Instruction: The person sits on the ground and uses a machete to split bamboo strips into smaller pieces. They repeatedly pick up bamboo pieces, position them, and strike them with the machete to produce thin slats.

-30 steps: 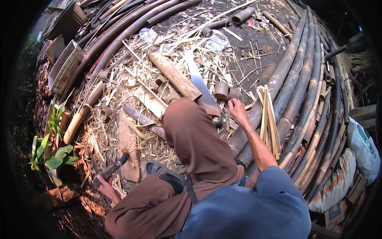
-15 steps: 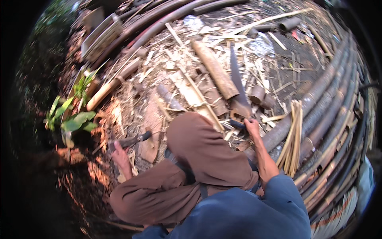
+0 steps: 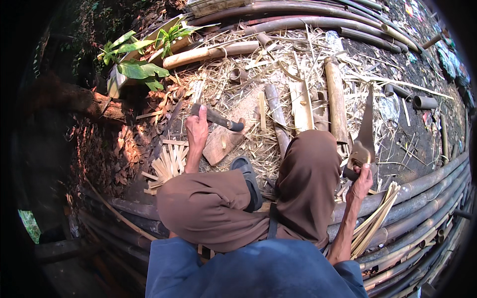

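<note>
My right hand is closed round the handle of a handsaw, whose long blade points away from me over the littered ground. On the left, my left hand grips a short tool with a brown shaft and a black end. That black end lies over a flat wooden block on the ground. Beside my left wrist is a bundle of pale split strips. A thick bamboo piece lies between my right knee and the saw, near a split half.
Long bamboo poles run along my right, with a bundle of thin strips leaning there. More poles lie at the far side. A green plant stands far left, near a cut bamboo length. Shavings cover the ground ahead.
The view has swung right, so the scene sits differently in it. My right hand keeps the saw, now held farther out from my knee; my left hand still grips the short tool.
</note>
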Tool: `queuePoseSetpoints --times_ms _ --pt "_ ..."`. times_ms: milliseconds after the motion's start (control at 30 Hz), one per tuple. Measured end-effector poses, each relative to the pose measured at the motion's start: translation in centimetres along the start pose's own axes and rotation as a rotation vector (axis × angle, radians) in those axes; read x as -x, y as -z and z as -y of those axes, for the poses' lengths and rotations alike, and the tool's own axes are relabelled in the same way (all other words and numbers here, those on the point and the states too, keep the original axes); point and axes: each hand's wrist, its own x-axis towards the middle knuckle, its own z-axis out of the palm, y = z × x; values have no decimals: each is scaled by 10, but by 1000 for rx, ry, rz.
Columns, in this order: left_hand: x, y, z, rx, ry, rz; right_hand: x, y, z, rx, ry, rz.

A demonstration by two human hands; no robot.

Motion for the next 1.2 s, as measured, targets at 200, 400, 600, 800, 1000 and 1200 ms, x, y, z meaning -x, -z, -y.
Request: queuePoseSetpoints --times_ms 200,400,600,800,1000,1200 --pt "-12 -1 31 -173 146 61 45 -25 145 -26 521 269" --pt "0 -5 -28 -234 85 91 112 -108 161 218 447 482" --pt "4 -7 -21 -263 -32 157 163 -132 43 265 164 769" --pt "11 -6 -17 -142 -78 168 171 -136 36 264 381 911" --pt "16 -11 -38 -276 -162 108 171 -144 -13 569 44 937" --pt "9 -13 -5 -307 18 176 164 -145 26 441 136 886"
